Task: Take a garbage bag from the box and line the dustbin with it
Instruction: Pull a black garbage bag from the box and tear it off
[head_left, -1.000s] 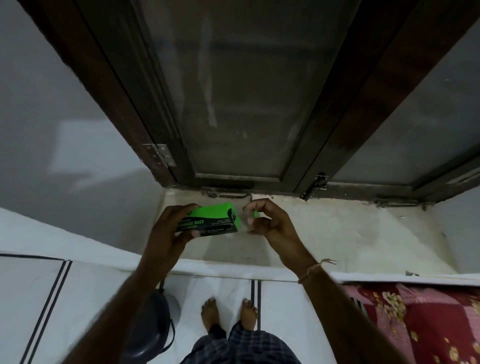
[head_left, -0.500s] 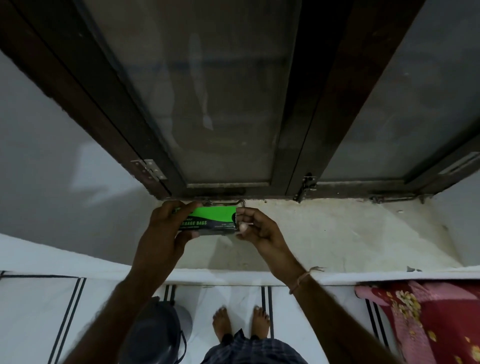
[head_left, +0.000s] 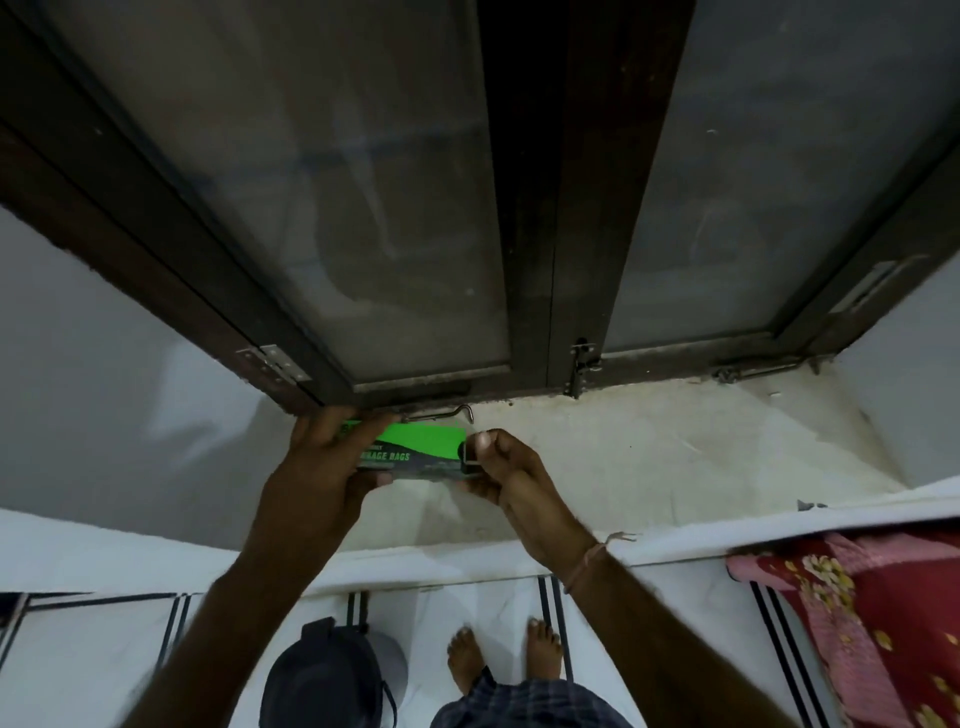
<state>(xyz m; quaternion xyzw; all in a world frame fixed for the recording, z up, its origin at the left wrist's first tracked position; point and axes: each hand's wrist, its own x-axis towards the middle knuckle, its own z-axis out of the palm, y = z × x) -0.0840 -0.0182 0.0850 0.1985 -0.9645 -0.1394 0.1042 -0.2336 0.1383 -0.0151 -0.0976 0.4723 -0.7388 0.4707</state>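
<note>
A green and black garbage bag box (head_left: 415, 451) is held over the window sill, long side level. My left hand (head_left: 317, 467) grips its left end, fingers wrapped over the top. My right hand (head_left: 498, 467) pinches the box's right end flap with thumb and fingers. No bag shows outside the box. The dark dustbin (head_left: 324, 675) with its lid and handle stands on the floor below my left forearm, beside my feet.
The pale stone window sill (head_left: 649, 457) runs under a dark wooden window frame (head_left: 524, 234) with frosted panes and a metal latch hook (head_left: 457, 413). A red floral cloth (head_left: 872, 613) lies at the lower right. White floor tiles with black stripes lie below.
Both hands have carried the box forward toward the window frame. My right fingers have moved from beside the box's end to pinching its end flap.
</note>
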